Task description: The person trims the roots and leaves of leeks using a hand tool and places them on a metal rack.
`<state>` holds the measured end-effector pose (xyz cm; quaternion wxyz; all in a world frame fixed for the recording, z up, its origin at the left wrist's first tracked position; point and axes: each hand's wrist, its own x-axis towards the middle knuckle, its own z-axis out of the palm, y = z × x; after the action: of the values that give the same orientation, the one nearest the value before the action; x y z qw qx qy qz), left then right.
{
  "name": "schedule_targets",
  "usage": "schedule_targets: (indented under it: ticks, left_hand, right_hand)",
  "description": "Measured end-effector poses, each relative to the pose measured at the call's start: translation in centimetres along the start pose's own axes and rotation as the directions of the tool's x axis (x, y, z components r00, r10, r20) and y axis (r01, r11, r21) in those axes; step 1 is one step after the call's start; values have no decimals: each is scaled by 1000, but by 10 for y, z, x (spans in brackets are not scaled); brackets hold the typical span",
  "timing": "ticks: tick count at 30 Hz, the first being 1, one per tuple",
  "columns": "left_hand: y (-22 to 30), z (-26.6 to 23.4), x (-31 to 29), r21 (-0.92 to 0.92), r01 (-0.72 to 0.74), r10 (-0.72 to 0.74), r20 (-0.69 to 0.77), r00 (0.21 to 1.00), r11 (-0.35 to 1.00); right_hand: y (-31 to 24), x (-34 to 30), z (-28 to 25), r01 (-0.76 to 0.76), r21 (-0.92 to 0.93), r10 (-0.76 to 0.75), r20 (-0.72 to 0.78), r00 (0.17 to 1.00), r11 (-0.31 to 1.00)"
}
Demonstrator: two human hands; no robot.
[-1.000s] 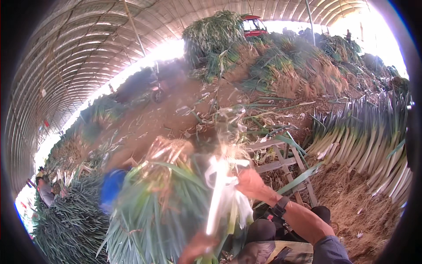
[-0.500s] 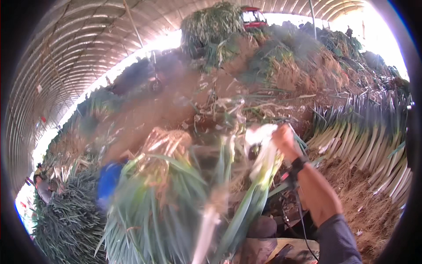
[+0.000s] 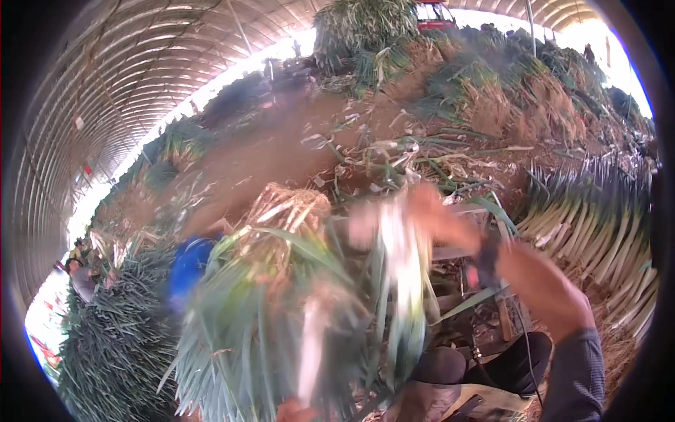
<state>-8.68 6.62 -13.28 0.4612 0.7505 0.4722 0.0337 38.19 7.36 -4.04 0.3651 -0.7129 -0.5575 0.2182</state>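
Observation:
My right hand (image 3: 427,211), motion-blurred, is closed at the upper end of a leek (image 3: 406,253). Its pale shaft stands nearly upright, with green leaves hanging toward my lap. Left of the shaft, a skin-coloured smear (image 3: 362,225) appears to be my left hand; its fingers cannot be made out. A large heap of leeks (image 3: 246,323) lies to the left, roots at the top and leaves spilling toward me. Across its right side runs a pale blurred streak (image 3: 311,352), too smeared to name.
Trimmed leeks (image 3: 598,218) lie in a row at right, roots toward me. A blue round object (image 3: 188,271) sits behind the near heap. Another person (image 3: 83,280) is at far left by more leeks (image 3: 112,352). Leaf scraps litter the soil. A cable (image 3: 529,359) hangs near my right arm.
My right hand has moved left and slightly up with the leek, which now hangs more upright. A skin-coloured smear now shows left of the shaft. The whole view has shifted slightly.

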Motion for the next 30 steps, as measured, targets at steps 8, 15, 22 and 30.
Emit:
schedule_targets:
  ticks: [8, 15, 22, 30]
  left_hand:
    - [-10, -6, -23, 20, 70, -70, 1, 998, 997]
    - [57, 19, -31, 375, 247, -226, -100, 969, 894]
    - [36, 46, -39, 608, -360, 462, -13, 887, 708]
    - [6, 74, -44, 910, -281, 818, -99, 567, 305]
  right_hand:
    - [-60, 40, -87, 85, -662, -453, -408, 793, 745]
    - [-36, -79, 103, 509, -213, -502, 92, 860, 834]
    - [-9, -120, 102, 380, -341, -286, 293, 912, 860]
    - [-27, -114, 60, 152, -898, 19, 175, 984, 413]
